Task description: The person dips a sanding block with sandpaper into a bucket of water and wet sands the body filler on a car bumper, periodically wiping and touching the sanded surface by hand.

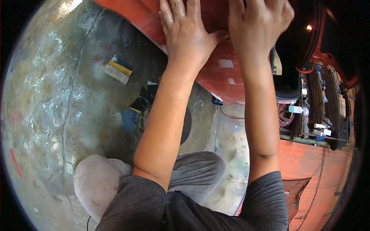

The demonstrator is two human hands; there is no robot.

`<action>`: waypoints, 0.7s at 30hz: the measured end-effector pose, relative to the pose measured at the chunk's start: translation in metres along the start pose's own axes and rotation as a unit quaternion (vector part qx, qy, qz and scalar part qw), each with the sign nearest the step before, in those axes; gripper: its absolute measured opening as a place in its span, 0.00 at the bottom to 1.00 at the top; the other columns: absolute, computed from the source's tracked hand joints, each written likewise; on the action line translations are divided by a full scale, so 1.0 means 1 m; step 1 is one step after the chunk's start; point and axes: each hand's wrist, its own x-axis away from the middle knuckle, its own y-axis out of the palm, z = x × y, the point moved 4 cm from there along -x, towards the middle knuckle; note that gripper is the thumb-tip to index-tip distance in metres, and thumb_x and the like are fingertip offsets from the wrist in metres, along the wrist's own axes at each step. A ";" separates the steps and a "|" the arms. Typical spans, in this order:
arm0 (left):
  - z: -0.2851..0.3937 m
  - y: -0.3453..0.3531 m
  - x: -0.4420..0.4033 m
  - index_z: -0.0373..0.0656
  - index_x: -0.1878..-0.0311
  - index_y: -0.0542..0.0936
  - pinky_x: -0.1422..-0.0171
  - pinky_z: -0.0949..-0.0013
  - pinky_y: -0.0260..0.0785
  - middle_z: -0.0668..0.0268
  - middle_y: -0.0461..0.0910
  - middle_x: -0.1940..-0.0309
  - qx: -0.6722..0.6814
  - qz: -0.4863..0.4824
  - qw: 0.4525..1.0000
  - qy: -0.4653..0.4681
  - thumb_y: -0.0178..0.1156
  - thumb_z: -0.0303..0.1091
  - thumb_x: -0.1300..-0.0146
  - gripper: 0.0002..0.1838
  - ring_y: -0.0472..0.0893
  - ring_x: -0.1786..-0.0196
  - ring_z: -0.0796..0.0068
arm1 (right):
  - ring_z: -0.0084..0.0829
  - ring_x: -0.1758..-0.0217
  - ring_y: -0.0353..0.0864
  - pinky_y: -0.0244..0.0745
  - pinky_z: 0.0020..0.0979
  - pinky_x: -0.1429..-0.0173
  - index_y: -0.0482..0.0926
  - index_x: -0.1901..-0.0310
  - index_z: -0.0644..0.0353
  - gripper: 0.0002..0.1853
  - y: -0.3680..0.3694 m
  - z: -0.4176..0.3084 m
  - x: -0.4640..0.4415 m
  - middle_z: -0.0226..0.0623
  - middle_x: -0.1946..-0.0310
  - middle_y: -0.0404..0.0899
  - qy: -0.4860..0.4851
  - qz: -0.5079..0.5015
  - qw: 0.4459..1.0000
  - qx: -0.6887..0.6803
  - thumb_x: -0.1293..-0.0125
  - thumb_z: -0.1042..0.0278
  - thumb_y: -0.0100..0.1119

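A red body panel (216, 77) with pale patches, part of a vehicle, fills the top middle of the view. My left hand (187, 32) lies flat on it, fingers spread and thumb stretched toward the right. Close beside it, my right hand (259, 25) is over the panel with its fingers bent and drawn together. The top edge of the view cuts off the fingertips of both hands. Whatever is under the right hand, if anything, is hidden, and that hand is slightly blurred.
On the stained concrete floor (46, 104) lies a yellow and grey block (118, 72). Dark scraps and a round dark object (186, 127) lie near my knees. A shelf with bottles (296, 109), coiled hoses (286, 115) and a net (296, 194) stand right.
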 end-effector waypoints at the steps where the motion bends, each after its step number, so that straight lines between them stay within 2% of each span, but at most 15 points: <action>1: 0.001 -0.001 0.000 0.43 0.14 0.45 0.13 0.43 0.45 0.37 0.38 0.15 0.003 -0.001 1.000 -0.003 0.83 0.37 0.52 0.68 0.45 0.15 0.32 | 0.42 0.35 0.75 0.64 0.42 0.32 0.85 0.41 0.47 0.22 -0.007 0.013 0.031 0.43 0.33 0.76 0.001 -0.030 1.000 0.005 0.38 0.65 0.74; 2: 0.002 -0.003 -0.003 0.43 0.14 0.45 0.13 0.43 0.45 0.37 0.38 0.15 0.005 0.001 1.000 -0.006 0.83 0.37 0.52 0.68 0.45 0.15 0.32 | 0.40 0.34 0.75 0.62 0.41 0.31 0.85 0.39 0.44 0.24 -0.013 0.027 0.063 0.43 0.30 0.75 0.000 -0.059 0.998 0.008 0.37 0.61 0.76; 4: 0.001 -0.004 -0.005 0.44 0.14 0.46 0.13 0.43 0.45 0.38 0.38 0.15 0.007 -0.012 1.000 -0.017 0.83 0.38 0.53 0.69 0.45 0.15 0.32 | 0.41 0.32 0.73 0.61 0.42 0.30 0.84 0.37 0.44 0.25 -0.037 0.045 0.123 0.42 0.29 0.74 0.012 -0.103 0.995 0.010 0.37 0.62 0.77; 6: 0.001 -0.004 -0.004 0.44 0.14 0.46 0.13 0.43 0.45 0.38 0.38 0.15 0.006 -0.007 1.000 -0.013 0.84 0.39 0.53 0.69 0.45 0.15 0.32 | 0.42 0.32 0.72 0.62 0.41 0.30 0.85 0.39 0.44 0.25 -0.043 0.052 0.126 0.41 0.30 0.75 0.003 -0.118 0.993 -0.005 0.38 0.63 0.77; 7: 0.003 -0.008 -0.005 0.44 0.14 0.46 0.13 0.43 0.45 0.38 0.38 0.15 0.045 -0.016 0.999 -0.025 0.84 0.38 0.53 0.69 0.45 0.15 0.33 | 0.41 0.33 0.73 0.63 0.41 0.31 0.86 0.41 0.44 0.23 -0.039 0.046 0.106 0.39 0.31 0.77 -0.011 -0.109 0.994 -0.008 0.39 0.63 0.77; 9: 0.003 -0.005 -0.005 0.45 0.14 0.45 0.13 0.43 0.45 0.39 0.38 0.15 0.022 -0.011 1.000 -0.018 0.83 0.38 0.53 0.69 0.45 0.15 0.33 | 0.38 0.37 0.75 0.64 0.39 0.32 0.89 0.46 0.44 0.18 -0.014 0.029 0.038 0.33 0.35 0.80 -0.038 -0.067 0.997 -0.023 0.39 0.62 0.76; 11: 0.000 -0.002 -0.003 0.45 0.14 0.45 0.12 0.43 0.44 0.39 0.37 0.15 0.008 -0.010 1.000 -0.020 0.83 0.35 0.52 0.69 0.44 0.15 0.33 | 0.42 0.39 0.76 0.68 0.41 0.35 0.86 0.45 0.48 0.19 0.005 0.013 -0.013 0.36 0.37 0.80 -0.103 -0.081 0.991 -0.006 0.39 0.68 0.73; 12: -0.001 -0.002 0.000 0.45 0.14 0.45 0.12 0.43 0.44 0.39 0.36 0.15 0.008 -0.014 1.000 -0.011 0.83 0.35 0.52 0.69 0.44 0.15 0.33 | 0.40 0.39 0.77 0.68 0.41 0.35 0.87 0.45 0.45 0.19 0.007 0.011 -0.024 0.34 0.36 0.80 -0.124 -0.090 0.988 0.017 0.39 0.67 0.71; 15: -0.003 -0.006 -0.003 0.45 0.14 0.43 0.12 0.44 0.43 0.39 0.35 0.15 0.004 -0.030 1.000 -0.006 0.82 0.34 0.51 0.69 0.43 0.15 0.33 | 0.34 0.40 0.78 0.69 0.38 0.36 0.87 0.43 0.38 0.22 -0.016 0.045 0.032 0.28 0.34 0.80 -0.165 -0.222 0.960 0.049 0.40 0.65 0.68; 16: -0.004 -0.007 -0.005 0.45 0.14 0.43 0.12 0.44 0.43 0.39 0.35 0.15 0.007 -0.029 1.000 0.000 0.82 0.34 0.51 0.69 0.43 0.15 0.33 | 0.31 0.41 0.77 0.68 0.38 0.35 0.87 0.43 0.36 0.23 -0.032 0.054 0.051 0.25 0.34 0.80 -0.202 -0.187 0.961 0.006 0.42 0.65 0.63; 18: -0.006 -0.009 -0.004 0.44 0.13 0.43 0.12 0.45 0.43 0.39 0.35 0.15 0.016 -0.036 0.999 0.015 0.82 0.33 0.51 0.69 0.43 0.15 0.33 | 0.30 0.39 0.77 0.68 0.38 0.34 0.85 0.41 0.37 0.25 -0.064 0.079 0.099 0.25 0.29 0.77 -0.232 -0.279 0.932 -0.013 0.42 0.64 0.62; 19: -0.001 -0.014 -0.007 0.44 0.14 0.43 0.12 0.46 0.43 0.39 0.35 0.15 0.048 -0.067 0.996 -0.020 0.82 0.33 0.51 0.69 0.43 0.15 0.33 | 0.30 0.38 0.77 0.67 0.38 0.33 0.85 0.40 0.38 0.25 -0.066 0.080 0.097 0.24 0.28 0.76 -0.247 -0.296 0.923 -0.011 0.42 0.64 0.62; 21: 0.002 -0.016 -0.005 0.44 0.14 0.43 0.12 0.46 0.43 0.39 0.35 0.15 0.051 -0.065 0.996 -0.023 0.81 0.33 0.51 0.68 0.44 0.15 0.33 | 0.31 0.37 0.76 0.67 0.39 0.32 0.84 0.38 0.38 0.26 -0.068 0.082 0.086 0.24 0.28 0.76 -0.278 -0.326 0.903 -0.009 0.41 0.63 0.62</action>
